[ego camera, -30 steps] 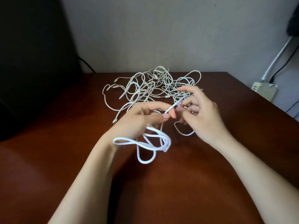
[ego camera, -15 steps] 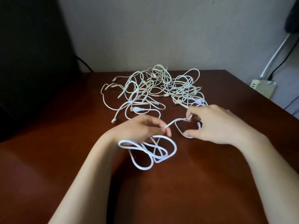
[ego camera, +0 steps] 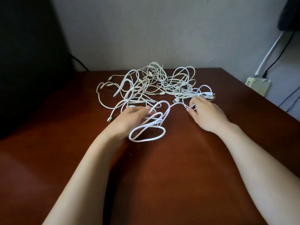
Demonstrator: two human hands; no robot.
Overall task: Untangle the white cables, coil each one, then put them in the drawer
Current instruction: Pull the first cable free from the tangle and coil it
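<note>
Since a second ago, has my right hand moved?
Yes. The right hand has swung right, away from the left hand holding the coiled cable, down to the right edge of the cable pile.

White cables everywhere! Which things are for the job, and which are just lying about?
For the job: looped white cable gripped by the left hand; tangled pile; right hand pinching its trailing strand.
Just lying about: power strip; black wall wire.
</note>
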